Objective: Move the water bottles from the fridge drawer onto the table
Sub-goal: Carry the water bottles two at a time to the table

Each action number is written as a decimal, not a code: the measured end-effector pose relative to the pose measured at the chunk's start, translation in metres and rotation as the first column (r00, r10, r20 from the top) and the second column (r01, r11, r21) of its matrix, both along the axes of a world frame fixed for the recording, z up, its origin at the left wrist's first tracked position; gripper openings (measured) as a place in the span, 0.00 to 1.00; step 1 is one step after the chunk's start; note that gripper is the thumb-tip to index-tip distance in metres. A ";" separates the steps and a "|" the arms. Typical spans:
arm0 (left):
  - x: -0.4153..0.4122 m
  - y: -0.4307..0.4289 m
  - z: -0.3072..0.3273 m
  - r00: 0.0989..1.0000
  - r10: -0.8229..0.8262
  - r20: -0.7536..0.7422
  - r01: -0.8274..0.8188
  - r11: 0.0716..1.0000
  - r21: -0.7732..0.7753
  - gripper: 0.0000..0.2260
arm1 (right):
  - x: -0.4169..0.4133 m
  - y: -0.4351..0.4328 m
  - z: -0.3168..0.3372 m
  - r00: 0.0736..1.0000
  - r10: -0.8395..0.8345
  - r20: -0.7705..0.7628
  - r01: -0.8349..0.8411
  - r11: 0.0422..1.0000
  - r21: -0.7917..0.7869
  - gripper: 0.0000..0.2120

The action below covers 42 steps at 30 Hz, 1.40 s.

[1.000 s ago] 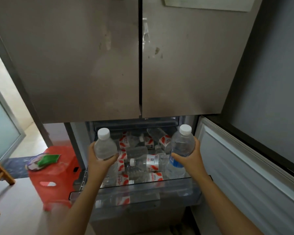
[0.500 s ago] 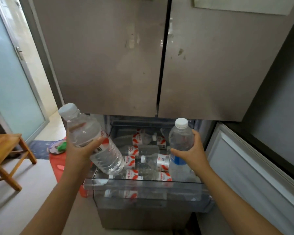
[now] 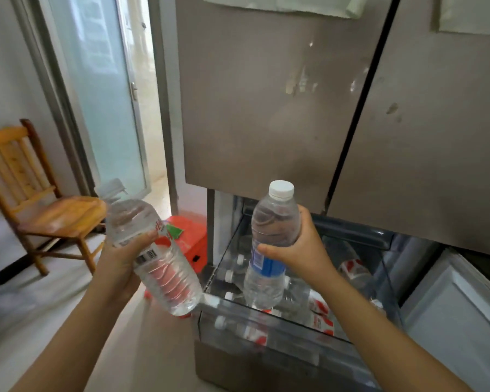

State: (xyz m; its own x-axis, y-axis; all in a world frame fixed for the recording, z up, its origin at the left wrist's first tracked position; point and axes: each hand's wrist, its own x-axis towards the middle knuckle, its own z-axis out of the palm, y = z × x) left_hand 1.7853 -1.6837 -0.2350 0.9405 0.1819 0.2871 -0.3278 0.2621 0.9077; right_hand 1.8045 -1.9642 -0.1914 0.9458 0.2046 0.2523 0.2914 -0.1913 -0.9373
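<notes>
My left hand grips a clear water bottle with a red and white label, tilted with its cap up and left, held over the floor left of the fridge. My right hand holds a blue-labelled water bottle upright above the open clear fridge drawer. Several red-labelled bottles lie on their sides inside the drawer. No table is in view.
The closed fridge doors fill the upper middle. A wooden chair stands at the left by a glass door. A red plastic stool sits beside the fridge. A white open panel lies at the lower right.
My view has turned left, bringing the chair and glass door in. Both bottles have lifted out of the drawer; the left one has swung left and tilted clear of the fridge.
</notes>
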 end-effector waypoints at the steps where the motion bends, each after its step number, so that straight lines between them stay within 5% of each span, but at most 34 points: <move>1: -0.004 0.005 -0.003 0.999 0.027 -0.034 -0.028 1.000 -0.006 0.28 | 0.002 0.006 0.000 1.000 0.022 -0.003 -0.022 1.000 -0.015 0.35; 5: -0.026 0.017 -0.008 0.987 0.121 -0.103 -0.125 0.992 -0.034 0.39 | 0.006 0.030 -0.003 0.990 0.137 -0.018 -0.138 0.989 -0.060 0.35; 8: -0.048 0.016 -0.006 0.975 0.198 -0.106 -0.194 0.980 0.049 0.19 | 0.003 0.045 -0.010 0.972 0.226 -0.061 -0.230 0.971 -0.064 0.34; 12: -0.079 0.012 -0.010 0.927 0.338 -0.160 -0.311 0.935 0.174 0.16 | -0.003 0.060 -0.031 0.951 0.287 -0.112 -0.296 0.952 -0.077 0.35; 18: -0.154 0.013 -0.045 0.830 0.501 -0.247 -0.417 0.850 0.322 0.30 | -0.030 0.059 -0.070 0.936 0.325 -0.136 -0.343 0.928 -0.143 0.36; 25: -0.295 0.005 -0.100 0.528 0.719 -0.451 -0.688 0.674 0.269 0.32 | -0.095 0.084 -0.116 0.837 0.499 -0.225 -0.542 0.812 -0.215 0.37; 28: -0.355 0.005 -0.105 0.406 0.805 -0.433 -0.783 0.550 0.289 0.25 | -0.127 0.113 -0.127 0.761 0.599 -0.249 -0.647 0.722 -0.243 0.36; 37: -0.546 0.010 -0.097 0.034 0.901 -0.433 -0.943 0.172 0.285 0.31 | -0.269 0.217 -0.122 0.511 0.819 -0.262 -0.857 0.461 -0.231 0.34; 42: -0.632 0.014 -0.093 -0.047 0.895 -0.443 -0.966 0.072 0.247 0.34 | -0.341 0.263 -0.122 0.437 0.858 -0.270 -0.894 0.381 -0.235 0.34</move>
